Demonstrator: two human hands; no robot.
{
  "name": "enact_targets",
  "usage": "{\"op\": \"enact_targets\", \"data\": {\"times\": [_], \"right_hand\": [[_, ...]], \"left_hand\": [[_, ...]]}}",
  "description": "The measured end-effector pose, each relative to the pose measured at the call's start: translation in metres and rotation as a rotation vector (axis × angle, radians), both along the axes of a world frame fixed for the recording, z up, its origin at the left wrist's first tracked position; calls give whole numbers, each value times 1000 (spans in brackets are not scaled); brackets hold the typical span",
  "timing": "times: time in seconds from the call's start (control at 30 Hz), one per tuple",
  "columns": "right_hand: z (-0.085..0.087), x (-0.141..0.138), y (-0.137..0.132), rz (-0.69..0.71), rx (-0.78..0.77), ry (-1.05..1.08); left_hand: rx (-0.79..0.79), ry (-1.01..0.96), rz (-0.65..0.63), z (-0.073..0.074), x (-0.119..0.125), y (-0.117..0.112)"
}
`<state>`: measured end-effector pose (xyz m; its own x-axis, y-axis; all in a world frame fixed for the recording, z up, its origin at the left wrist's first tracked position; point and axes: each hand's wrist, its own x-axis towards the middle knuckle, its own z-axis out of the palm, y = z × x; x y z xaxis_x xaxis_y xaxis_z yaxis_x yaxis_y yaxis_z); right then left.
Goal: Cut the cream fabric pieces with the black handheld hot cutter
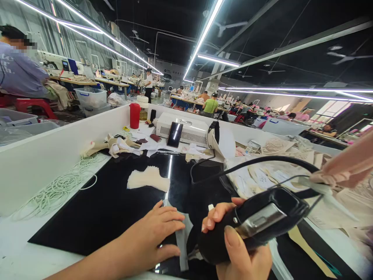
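On the left, outside the low white partition wall (52, 163), I see a translucent plastic bin with blue handles (91, 98), its contents unclear from here. Inside the wall stand a red cylindrical tumbler (134, 116), whose inside is hidden, and a clear jar with a white lid (143, 111), holding something yellowish. A clear plastic bag (243, 182) at the right has pale cut pieces in or under it; I can't tell which. On the glossy black board (96, 206), a pale grey translucent fabric strip (182, 243) lies between the person's hands. The left hand (159, 230) is spread, its fingertips over the strip; the right hand (237, 245) is wrapped round a black handheld tool with a metal plate (256, 223), its tip just beside the strip's edge. A cream, notched stack of fabric (148, 177) sits farther back. The thick black cable (262, 158) arches across the bag, and the tool hides part of the board, while a black phone (175, 135) leans against a white vented metal box (189, 128).
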<state>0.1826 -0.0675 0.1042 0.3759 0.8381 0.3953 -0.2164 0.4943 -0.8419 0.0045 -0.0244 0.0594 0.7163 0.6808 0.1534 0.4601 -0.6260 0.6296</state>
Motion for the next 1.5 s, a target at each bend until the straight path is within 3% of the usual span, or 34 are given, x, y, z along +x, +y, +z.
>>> {"op": "enact_targets", "data": {"times": [0.17, 0.37, 0.8, 1.07, 1.2, 1.5], "right_hand": [[-3, 28, 11, -64, 10, -57], [1, 51, 28, -229, -15, -58], [2, -3, 11, -54, -1, 65], [1, -2, 11, -65, -24, 24], [-2, 10, 19, -60, 36, -51], [0, 13, 18, 4, 128, -59]], "left_hand": [[203, -48, 58, -9, -6, 8], [106, -65, -7, -2, 1, -3], [49, -4, -13, -4, 4, -3], [70, 24, -10, -3, 4, -4], [83, 18, -4, -2, 4, -5], [-71, -54, -58, -1, -2, -2]]}}
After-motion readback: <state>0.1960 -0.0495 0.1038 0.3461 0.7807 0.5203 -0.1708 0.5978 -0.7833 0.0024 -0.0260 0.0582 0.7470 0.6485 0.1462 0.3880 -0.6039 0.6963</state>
